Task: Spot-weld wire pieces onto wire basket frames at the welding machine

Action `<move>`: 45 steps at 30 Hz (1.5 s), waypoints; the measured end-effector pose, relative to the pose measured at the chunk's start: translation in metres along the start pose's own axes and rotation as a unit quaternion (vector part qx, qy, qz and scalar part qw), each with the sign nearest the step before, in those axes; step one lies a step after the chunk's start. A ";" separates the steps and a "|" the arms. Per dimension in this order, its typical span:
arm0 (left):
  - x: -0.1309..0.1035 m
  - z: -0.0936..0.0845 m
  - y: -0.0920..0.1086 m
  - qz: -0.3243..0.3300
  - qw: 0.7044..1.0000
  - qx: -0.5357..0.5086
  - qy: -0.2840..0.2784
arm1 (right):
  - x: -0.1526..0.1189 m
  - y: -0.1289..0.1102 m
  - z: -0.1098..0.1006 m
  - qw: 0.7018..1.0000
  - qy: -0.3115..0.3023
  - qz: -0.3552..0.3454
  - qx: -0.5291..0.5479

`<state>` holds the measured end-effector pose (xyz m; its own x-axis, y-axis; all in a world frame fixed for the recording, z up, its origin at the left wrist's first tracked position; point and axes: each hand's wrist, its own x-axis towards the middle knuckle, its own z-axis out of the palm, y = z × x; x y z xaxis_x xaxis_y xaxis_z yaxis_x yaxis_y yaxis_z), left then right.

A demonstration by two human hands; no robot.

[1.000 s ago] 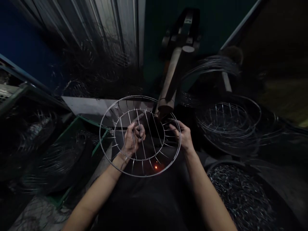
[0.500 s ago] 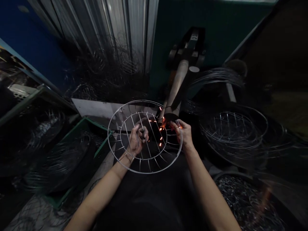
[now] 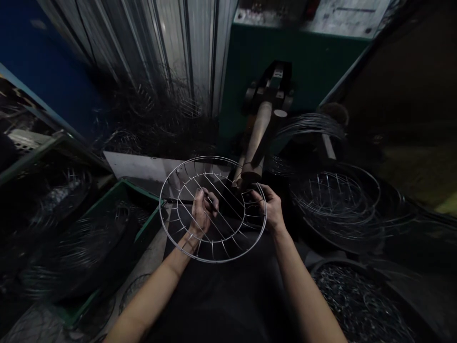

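Observation:
A round wire rack (image 3: 214, 261), with a double outer ring, a smaller inner ring, short spokes and parallel cross bars, is tilted in front of me. My right hand (image 3: 272, 206) pinches it at the right rim, just below a welding machine's electrode arm (image 3: 259, 131). My left hand (image 3: 203, 209) is behind the rack's middle bars, its fingers curled closed. A dark, thin piece shows at those fingers, but I cannot make out what it is. The rack's outer ring crosses in front of my left wrist.
Green crates (image 3: 143, 228) with wire parts stand on the left. To the right are stacked wire racks (image 3: 335, 195), a wire coil (image 3: 310, 126) and a tub of small metal pieces (image 3: 357, 295). A pale board (image 3: 132, 166) lies behind the rack, before corrugated sheeting (image 3: 164, 43).
Orange sparks at the electrode tip are gone. The rack has turned, so its cross bars slant more. Both hands remain around it, and the view has tipped upward slightly.

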<state>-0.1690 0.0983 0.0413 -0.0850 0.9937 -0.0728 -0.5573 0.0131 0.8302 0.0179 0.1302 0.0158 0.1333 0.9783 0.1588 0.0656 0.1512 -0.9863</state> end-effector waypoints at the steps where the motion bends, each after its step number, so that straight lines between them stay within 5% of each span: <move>1: 0.001 0.000 0.000 0.004 1.000 0.004 0.006 | 0.001 -0.001 0.001 1.000 0.000 -0.002 0.002; 8: 0.008 -0.012 -0.012 0.010 1.000 0.005 -0.008 | 0.006 0.005 0.000 1.000 0.001 0.022 0.017; 14: 0.011 -0.019 -0.004 -0.038 0.994 -0.042 -0.093 | -0.014 0.006 -0.013 0.998 0.000 0.057 0.032; 23: 0.002 0.001 -0.004 0.035 0.999 -0.006 -0.011 | -0.002 0.005 -0.006 0.999 -0.008 0.007 -0.047; 30: 0.012 -0.013 -0.021 0.039 0.999 -0.011 -0.014 | 0.014 0.005 0.000 0.999 0.001 0.003 -0.047; 34: 0.017 -0.029 -0.020 -0.001 0.998 -0.047 -0.044 | 0.004 0.006 -0.004 0.999 -0.001 0.011 -0.054; 38: 0.016 -0.024 -0.004 -0.015 0.996 -0.035 -0.085 | -0.018 0.004 -0.013 0.998 0.007 0.002 -0.060; 45: -0.008 -0.007 -0.004 0.027 0.999 -0.040 -0.014 | -0.021 -0.003 -0.012 0.998 -0.006 0.003 -0.067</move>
<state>-0.1716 0.0895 0.0343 -0.0937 0.9955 -0.0123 -0.6172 -0.0484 0.7853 0.0268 0.1074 0.0158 0.1229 0.9808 0.1517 0.1957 0.1259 -0.9725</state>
